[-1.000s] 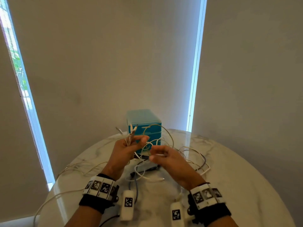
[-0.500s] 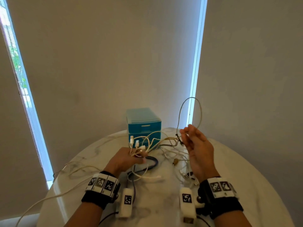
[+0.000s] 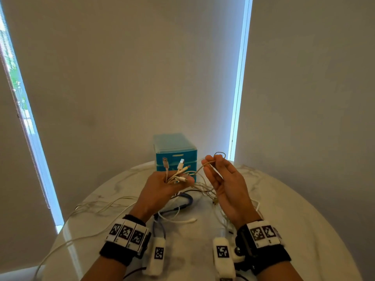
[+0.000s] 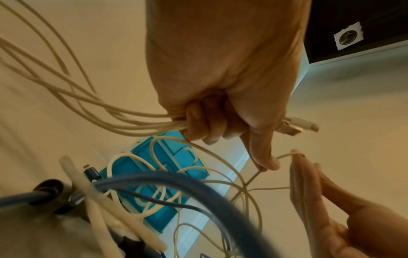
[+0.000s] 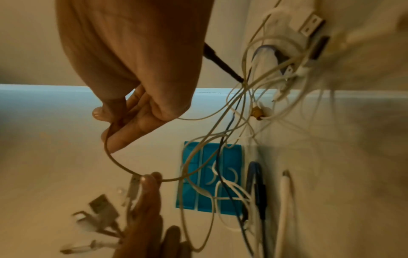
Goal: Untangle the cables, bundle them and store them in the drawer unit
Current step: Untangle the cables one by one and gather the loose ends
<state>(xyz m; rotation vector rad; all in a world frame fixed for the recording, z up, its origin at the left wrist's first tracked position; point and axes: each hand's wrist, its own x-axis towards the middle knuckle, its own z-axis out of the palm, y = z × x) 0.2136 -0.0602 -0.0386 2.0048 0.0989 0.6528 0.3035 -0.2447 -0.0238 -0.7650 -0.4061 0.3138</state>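
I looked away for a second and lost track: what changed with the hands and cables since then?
The right hand pulled one thin cable out to the side, raised it in a tall loop, then lowered it; it holds a small loop now. The left hand kept gripping the connector ends. The drawer unit stayed put.

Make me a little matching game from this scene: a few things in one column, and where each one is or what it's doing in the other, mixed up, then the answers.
Things:
1. left hand
2. right hand
3. drawer unit
4. blue cable

States:
A. stands at the far edge of the table, drawers closed
B. pinches a loop of one thin cable at the fingertips
C. lies on the table between the two hands
D. grips a bunch of cable ends, plugs pointing up

Pairs: 1-D, 2-B, 3-A, 4-C
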